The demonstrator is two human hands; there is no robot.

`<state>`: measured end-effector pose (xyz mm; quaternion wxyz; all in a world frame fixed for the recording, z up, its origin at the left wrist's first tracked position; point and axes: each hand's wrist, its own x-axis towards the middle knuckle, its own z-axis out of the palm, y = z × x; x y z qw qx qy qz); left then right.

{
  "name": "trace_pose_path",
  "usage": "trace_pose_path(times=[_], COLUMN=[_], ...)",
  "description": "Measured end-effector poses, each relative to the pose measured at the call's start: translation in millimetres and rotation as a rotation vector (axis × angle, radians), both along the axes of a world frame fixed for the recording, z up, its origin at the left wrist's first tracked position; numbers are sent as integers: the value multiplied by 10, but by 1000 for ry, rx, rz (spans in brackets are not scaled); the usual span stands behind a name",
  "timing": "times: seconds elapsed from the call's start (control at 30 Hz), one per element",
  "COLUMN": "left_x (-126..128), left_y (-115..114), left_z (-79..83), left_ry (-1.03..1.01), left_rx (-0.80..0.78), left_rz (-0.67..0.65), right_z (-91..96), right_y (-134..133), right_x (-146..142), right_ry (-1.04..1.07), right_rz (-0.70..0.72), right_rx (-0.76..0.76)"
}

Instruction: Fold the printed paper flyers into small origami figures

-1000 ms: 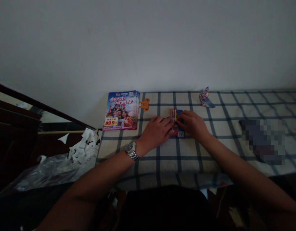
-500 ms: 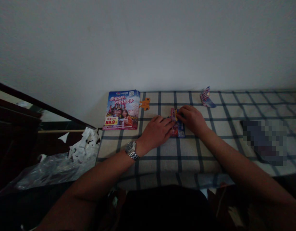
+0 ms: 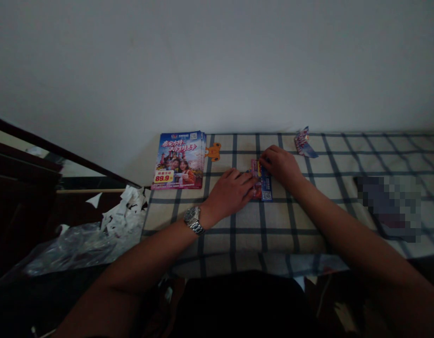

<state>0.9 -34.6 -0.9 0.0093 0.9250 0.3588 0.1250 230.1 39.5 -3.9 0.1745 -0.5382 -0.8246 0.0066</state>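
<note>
A small folded flyer [image 3: 267,185], pink on one side and blue with a QR code on the other, lies on the checked cloth. My left hand [image 3: 234,188], a metal watch on its wrist, rests flat with fingers stretched over the flyer's left part. At the flyer's upper right edge, my right hand [image 3: 278,163] has its fingers curled together and pressed to the paper; their tips are partly hidden. A stack of flyers [image 3: 178,162] lies to the left, its top sheet showing a castle and 89.9.
Against the wall side stands a folded paper piece [image 3: 305,143]. A blurred dark phone-like object [image 3: 386,211] lies at the right. An orange bear shape [image 3: 213,152] is beside the stack. Torn white paper [image 3: 125,209] and clear plastic [image 3: 79,249] lie off the table's left end.
My right hand has slid slightly up along the flyer's edge, uncovering more of its blue part. My left hand stays in place on the paper.
</note>
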Motion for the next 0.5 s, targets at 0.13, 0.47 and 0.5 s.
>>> trace_pose_path(times=[0.13,0.47,0.5], left_x=[2,2,2], left_y=[-9,-2,-2], left_z=[5,16,12], left_ry=[-6,-14,-14], left_rx=[-3,-5,-4], left_rz=[5,2,3], right_z=[-28,-60,-62], right_y=[10,-31,-42], right_x=[3,35,48], right_ry=[7,80,99], right_rz=[2,40,47], right_rx=[29,63,57])
